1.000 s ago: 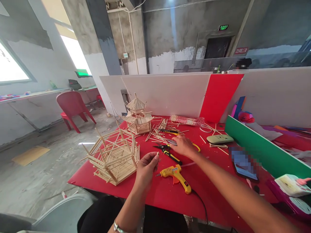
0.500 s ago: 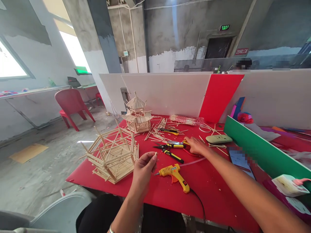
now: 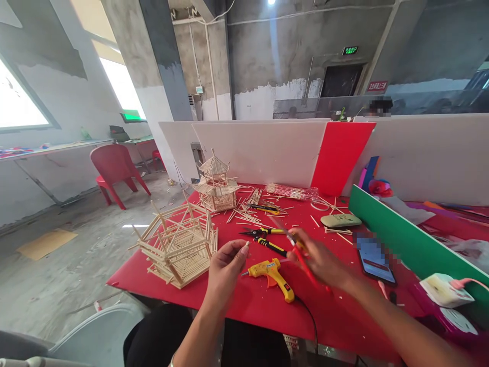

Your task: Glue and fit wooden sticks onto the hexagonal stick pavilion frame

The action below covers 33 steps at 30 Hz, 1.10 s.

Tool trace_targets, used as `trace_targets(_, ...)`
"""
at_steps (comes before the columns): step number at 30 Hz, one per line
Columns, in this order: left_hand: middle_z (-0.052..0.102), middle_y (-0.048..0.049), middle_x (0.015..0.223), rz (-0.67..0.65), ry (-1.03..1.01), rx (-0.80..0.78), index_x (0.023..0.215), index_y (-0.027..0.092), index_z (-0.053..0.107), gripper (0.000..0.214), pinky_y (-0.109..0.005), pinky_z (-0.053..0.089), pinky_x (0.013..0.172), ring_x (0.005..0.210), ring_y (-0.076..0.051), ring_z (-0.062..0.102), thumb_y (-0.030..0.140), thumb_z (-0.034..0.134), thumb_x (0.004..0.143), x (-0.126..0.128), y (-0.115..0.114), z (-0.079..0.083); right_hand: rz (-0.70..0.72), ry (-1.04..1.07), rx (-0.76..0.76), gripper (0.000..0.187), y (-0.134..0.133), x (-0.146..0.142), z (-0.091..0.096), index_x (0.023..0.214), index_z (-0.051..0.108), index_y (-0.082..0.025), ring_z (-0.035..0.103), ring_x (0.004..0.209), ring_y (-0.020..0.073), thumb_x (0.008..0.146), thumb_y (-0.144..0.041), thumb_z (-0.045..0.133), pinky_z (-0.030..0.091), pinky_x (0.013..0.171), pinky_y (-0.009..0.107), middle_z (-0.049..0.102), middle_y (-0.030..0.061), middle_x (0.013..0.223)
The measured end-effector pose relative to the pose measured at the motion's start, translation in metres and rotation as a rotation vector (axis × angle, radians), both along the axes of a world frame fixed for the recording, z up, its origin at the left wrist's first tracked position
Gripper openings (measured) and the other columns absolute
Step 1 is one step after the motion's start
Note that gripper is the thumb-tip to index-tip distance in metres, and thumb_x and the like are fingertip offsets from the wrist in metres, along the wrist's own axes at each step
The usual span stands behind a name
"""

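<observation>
Quick count off the bench, all placed from the one yellow glue gun (image 3: pixel 272 272).

- **Stick-built models:** two, both to its left. There's a finished little pagoda (image 3: pixel 216 182) farther back and a bigger open hexagonal frame (image 3: pixel 179 247) nearer.
- **Cutting tools:** three.
  - red-handled scissors (image 3: pixel 300 255), just right of it and blurry
  - yellow-and-black snips (image 3: pixel 254 235), just behind it
  - a yellow-handled tool (image 3: pixel 263 208), farther back
- **Wrapped stick bundle (image 3: pixel 292 191):** one, way behind.
- **Phone (image 3: pixel 374 257):** one, off to the right.
- **Red chair (image 3: pixel 114 165):** one, far left.
- **Loose sticks:** too many to count.
</observation>
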State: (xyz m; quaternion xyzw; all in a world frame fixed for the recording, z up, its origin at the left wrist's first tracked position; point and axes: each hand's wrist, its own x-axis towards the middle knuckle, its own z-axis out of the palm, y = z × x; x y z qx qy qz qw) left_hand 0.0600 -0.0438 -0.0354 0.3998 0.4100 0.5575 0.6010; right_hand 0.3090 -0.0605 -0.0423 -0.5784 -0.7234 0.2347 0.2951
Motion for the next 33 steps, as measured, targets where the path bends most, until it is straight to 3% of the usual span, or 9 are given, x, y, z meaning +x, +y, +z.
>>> trace_targets(3,0.065,-0.0016,0.063,-0.032,0.016,0.036,0.081,0.016,0.075,0.041,-0.017,0.033,0.05,0.053,-0.007,0.045,0.046,0.09,0.059,-0.001,-0.01,0.006,0.135,-0.055,0.042,0.056,-0.03,-0.033,0.017,0.141,0.046,-0.026,0.064,0.079,0.0188,0.092,-0.052,0.057,0.051,0.072,0.03,0.064,0.0048,0.1)
trace_targets(6,0.065,-0.0017,0.063,-0.065,0.028,0.093,0.079,0.016,0.076,0.039,-0.019,0.033,0.051,0.054,-0.008,0.045,0.047,0.09,0.06,-0.005,-0.022,0.011,0.212,-0.137,0.102,0.061,-0.042,-0.047,0.03,0.142,0.048,-0.026,0.063,0.091,0.0221,0.09,-0.055,0.061,0.051,0.079,0.032,0.061,0.0082,0.109)
trace_targets(12,0.065,-0.0024,0.067,-0.088,0.115,0.236,0.082,0.018,0.078,0.029,-0.022,0.039,0.054,0.057,-0.01,0.047,0.043,0.085,0.069,-0.011,-0.044,0.022,0.229,-0.232,0.171,0.063,-0.057,-0.051,0.048,0.142,0.049,-0.025,0.062,0.095,0.0253,0.089,-0.057,0.062,0.05,0.077,0.034,0.06,0.0088,0.107)
trace_targets(17,0.065,-0.0031,0.069,-0.157,0.129,0.287,0.084,0.018,0.079,0.027,-0.024,0.043,0.06,0.062,-0.013,0.052,0.043,0.082,0.072,-0.005,-0.058,0.035,0.215,-0.185,0.158,0.063,-0.078,-0.046,0.057,0.141,0.049,-0.026,0.063,0.094,0.0241,0.089,-0.058,0.062,0.05,0.077,0.033,0.061,0.0087,0.11)
trace_targets(21,0.069,-0.0059,0.074,-0.228,0.161,0.276,0.084,0.018,0.079,0.028,-0.026,0.047,0.066,0.072,-0.018,0.059,0.043,0.082,0.072,0.006,-0.063,0.043,0.199,-0.116,0.115,0.061,-0.091,-0.036,0.055,0.144,0.047,-0.026,0.064,0.094,0.023,0.091,-0.054,0.061,0.051,0.08,0.033,0.062,0.0091,0.114)
trace_targets(24,0.068,-0.0053,0.07,-0.249,0.19,0.274,0.081,0.017,0.079,0.028,-0.026,0.046,0.063,0.066,-0.016,0.056,0.042,0.083,0.071,0.017,-0.06,0.043,0.158,-0.095,0.112,0.06,-0.096,-0.027,0.049,0.143,0.048,-0.024,0.065,0.097,0.0242,0.091,-0.051,0.061,0.051,0.082,0.035,0.063,0.0102,0.114)
trace_targets(33,0.069,-0.0056,0.07,-0.322,0.273,0.261,0.077,0.016,0.078,0.021,-0.026,0.045,0.065,0.067,-0.017,0.057,0.036,0.08,0.07,0.071,-0.029,0.026,-0.004,-0.172,0.158,0.062,-0.087,0.015,0.021,0.146,0.048,-0.02,0.065,0.104,0.0292,0.093,-0.05,0.057,0.053,0.087,0.041,0.065,0.0158,0.118)
